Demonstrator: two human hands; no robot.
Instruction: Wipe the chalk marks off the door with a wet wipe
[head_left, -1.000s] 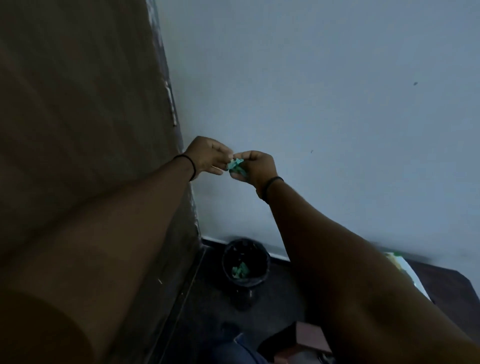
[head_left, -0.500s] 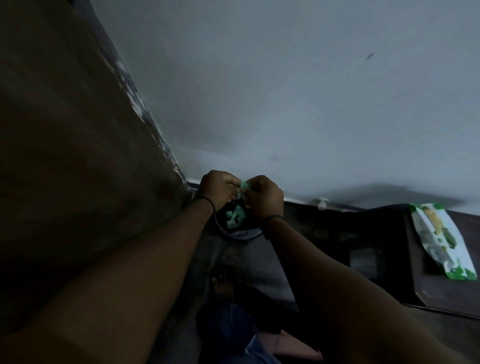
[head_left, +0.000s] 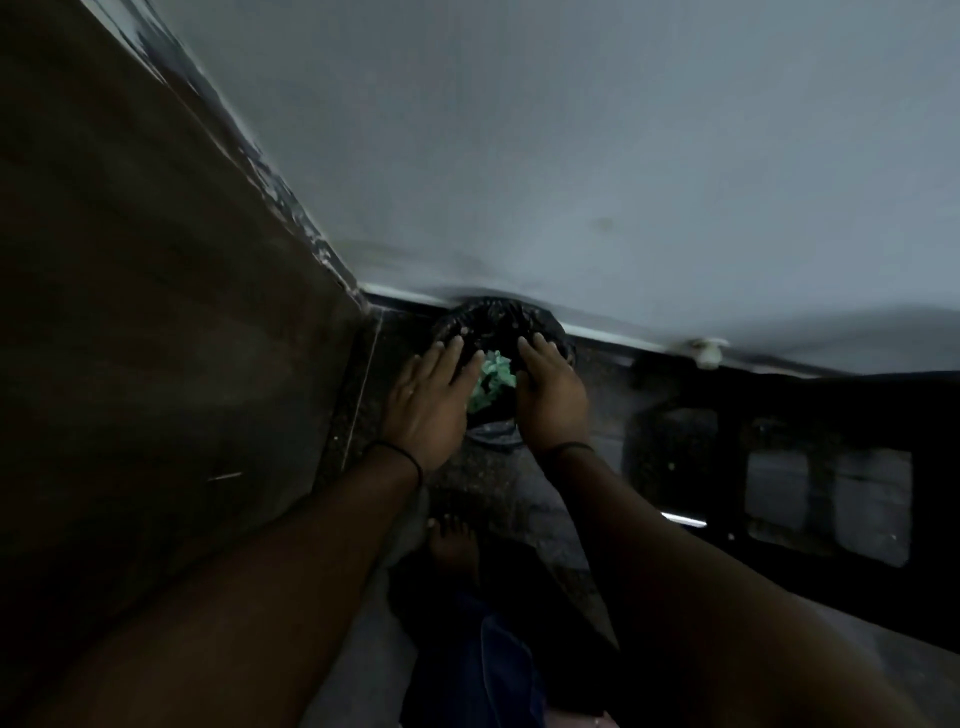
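Place: looking like a dim room corner in a home.
Wall (head_left: 623, 156): showing plain pale paint, meeting a speckled floor (head_left: 498, 483).
Door (head_left: 156, 338): standing brown on the left.
Bin (head_left: 498, 317): sitting by the skirting, holding green scraps.
Foot (head_left: 454, 540): standing bare on the floor.

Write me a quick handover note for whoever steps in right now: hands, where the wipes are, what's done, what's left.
Left hand: open, fingers straight, holding nothing, above the black bin.
Right hand: open too, empty, over the same bin.
Green crumpled wipes: lying in the bin between the two hands, on the floor in the corner beside the brown door.
Done: the used wipe appears to be binned.
Left: the door is too dark and blurred to tell whether chalk marks remain; check it, and take a fresh wipe if they do. No wipe pack is in view.
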